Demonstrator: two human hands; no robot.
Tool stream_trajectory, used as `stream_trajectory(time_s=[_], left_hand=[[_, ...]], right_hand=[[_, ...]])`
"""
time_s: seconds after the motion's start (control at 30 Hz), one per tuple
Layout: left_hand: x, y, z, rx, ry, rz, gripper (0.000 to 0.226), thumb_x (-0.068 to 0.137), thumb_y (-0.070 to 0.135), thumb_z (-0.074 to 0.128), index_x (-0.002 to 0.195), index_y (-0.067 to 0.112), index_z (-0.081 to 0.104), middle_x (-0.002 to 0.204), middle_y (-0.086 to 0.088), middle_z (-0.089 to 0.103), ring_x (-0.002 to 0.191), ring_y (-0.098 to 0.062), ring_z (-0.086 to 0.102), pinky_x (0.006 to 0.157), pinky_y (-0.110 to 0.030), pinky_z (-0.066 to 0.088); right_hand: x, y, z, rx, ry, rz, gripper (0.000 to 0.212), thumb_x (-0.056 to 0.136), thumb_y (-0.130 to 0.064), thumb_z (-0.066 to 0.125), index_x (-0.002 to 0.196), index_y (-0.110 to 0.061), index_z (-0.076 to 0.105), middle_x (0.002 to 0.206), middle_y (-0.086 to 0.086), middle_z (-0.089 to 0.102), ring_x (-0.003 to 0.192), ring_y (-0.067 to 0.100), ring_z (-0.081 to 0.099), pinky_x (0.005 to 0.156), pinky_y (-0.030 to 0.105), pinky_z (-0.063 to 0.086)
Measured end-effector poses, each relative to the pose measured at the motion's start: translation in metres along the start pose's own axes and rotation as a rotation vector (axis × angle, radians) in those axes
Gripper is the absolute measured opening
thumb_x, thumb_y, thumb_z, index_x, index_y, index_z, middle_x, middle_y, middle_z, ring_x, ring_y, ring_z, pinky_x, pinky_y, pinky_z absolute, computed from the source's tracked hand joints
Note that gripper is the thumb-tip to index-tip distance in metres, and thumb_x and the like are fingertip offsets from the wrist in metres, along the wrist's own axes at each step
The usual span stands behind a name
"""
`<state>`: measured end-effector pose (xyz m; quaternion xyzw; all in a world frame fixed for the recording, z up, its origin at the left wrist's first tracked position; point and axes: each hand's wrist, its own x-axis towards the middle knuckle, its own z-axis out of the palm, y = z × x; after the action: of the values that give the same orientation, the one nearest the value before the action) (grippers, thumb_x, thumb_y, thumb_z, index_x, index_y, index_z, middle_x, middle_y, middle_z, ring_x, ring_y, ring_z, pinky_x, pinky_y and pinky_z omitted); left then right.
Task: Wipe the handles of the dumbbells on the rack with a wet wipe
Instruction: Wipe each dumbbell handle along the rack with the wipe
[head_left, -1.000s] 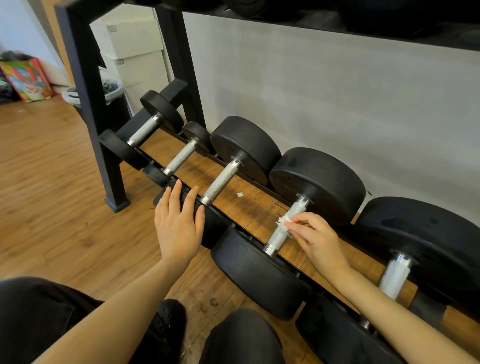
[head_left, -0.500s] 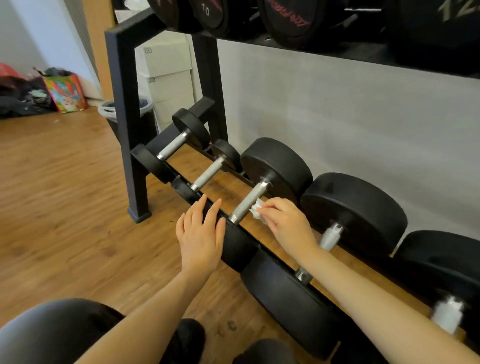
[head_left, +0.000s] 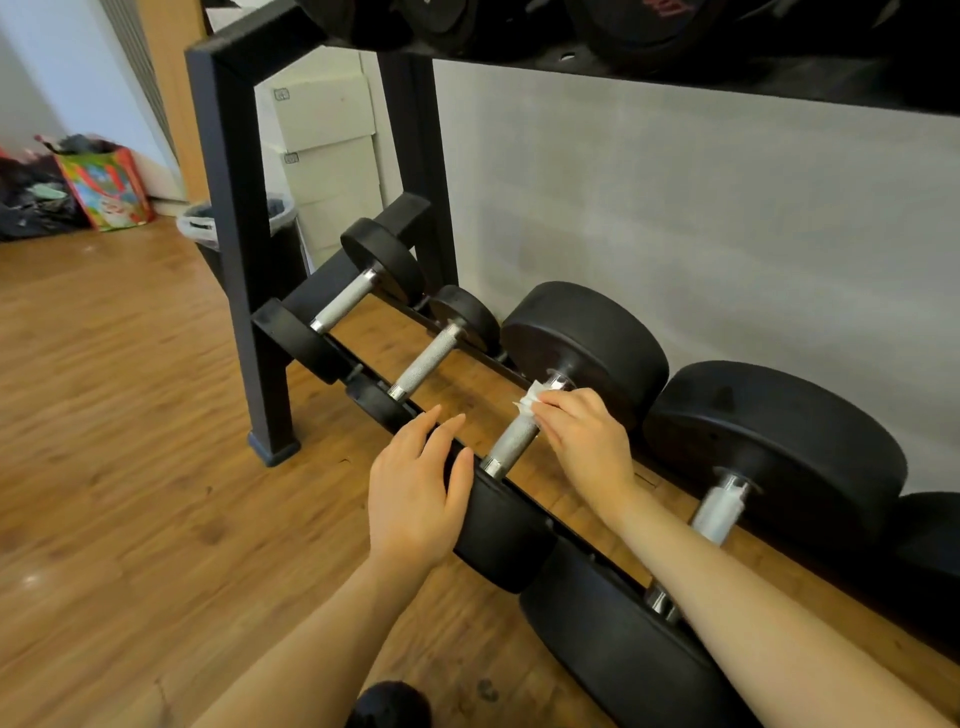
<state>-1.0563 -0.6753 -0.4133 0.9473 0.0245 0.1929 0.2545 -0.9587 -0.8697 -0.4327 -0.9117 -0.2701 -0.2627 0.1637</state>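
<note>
A person's right hand (head_left: 582, 441) pinches a white wipe (head_left: 531, 402) against the far end of a knurled handle (head_left: 517, 439), just beside the dumbbell's far black head (head_left: 587, 343). The left hand (head_left: 415, 488) lies flat, fingers straight, on the same dumbbell's near head (head_left: 504, 530), left of the wiping grip. Further left on the rack (head_left: 234, 208) sit 2 smaller dumbbells (head_left: 431, 358); to the right, a larger one (head_left: 774, 441). Wood floor (head_left: 130, 441) lies below.
</note>
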Motion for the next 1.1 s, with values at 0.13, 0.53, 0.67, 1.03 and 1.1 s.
stream_trajectory(time_s=[0.13, 0.53, 0.67, 1.03, 1.1], left_hand=[[0.000, 0.000, 0.002, 0.011, -0.003, 0.001, 0.057, 0.095, 0.051, 0.025, 0.136, 0.026, 0.056, 0.147, 0.002, 0.049, 0.137, -0.015, 0.041, 0.109, -0.034, 0.029], [0.000, 0.001, 0.004, 0.045, 0.010, -0.002, 0.057, 0.094, 0.050, 0.027, 0.132, 0.024, 0.061, 0.144, -0.001, 0.052, 0.136, -0.019, 0.044, 0.105, -0.033, 0.032], [0.001, 0.001, 0.004, 0.038, 0.013, -0.004, 0.057, 0.094, 0.050, 0.027, 0.132, 0.024, 0.061, 0.144, 0.000, 0.052, 0.136, -0.019, 0.044, 0.105, -0.033, 0.031], [0.001, 0.000, 0.006, 0.023, 0.041, -0.001, 0.052, 0.094, 0.048, 0.031, 0.127, 0.025, 0.065, 0.139, 0.003, 0.056, 0.132, -0.017, 0.047, 0.103, -0.032, 0.030], [0.001, 0.000, 0.005, 0.023, 0.038, -0.005, 0.051, 0.094, 0.049, 0.031, 0.126, 0.027, 0.065, 0.138, 0.004, 0.056, 0.132, -0.017, 0.047, 0.103, -0.031, 0.030]], right_hand=[[-0.005, 0.001, -0.002, -0.069, -0.022, -0.036, 0.049, 0.070, -0.007, 0.083, 0.116, -0.008, 0.067, 0.116, 0.007, 0.067, 0.075, 0.019, 0.062, 0.054, 0.027, 0.052], [-0.008, 0.003, 0.008, -0.062, -0.052, 0.022, 0.058, 0.081, -0.010, 0.074, 0.134, -0.002, 0.052, 0.130, 0.012, 0.058, 0.084, 0.017, 0.063, 0.063, 0.024, 0.055], [0.004, 0.008, 0.007, -0.044, -0.061, 0.035, 0.049, 0.089, -0.013, 0.066, 0.135, -0.003, 0.052, 0.128, 0.011, 0.060, 0.085, 0.017, 0.063, 0.065, 0.024, 0.055], [0.020, 0.005, 0.011, 0.023, -0.160, 0.042, 0.043, 0.099, -0.035, 0.045, 0.136, -0.012, 0.052, 0.137, 0.003, 0.054, 0.118, 0.021, 0.054, 0.091, 0.026, 0.046], [0.020, 0.007, 0.009, 0.037, -0.192, 0.018, 0.044, 0.101, -0.036, 0.041, 0.139, -0.015, 0.047, 0.139, 0.000, 0.050, 0.119, 0.017, 0.052, 0.089, 0.022, 0.045]])
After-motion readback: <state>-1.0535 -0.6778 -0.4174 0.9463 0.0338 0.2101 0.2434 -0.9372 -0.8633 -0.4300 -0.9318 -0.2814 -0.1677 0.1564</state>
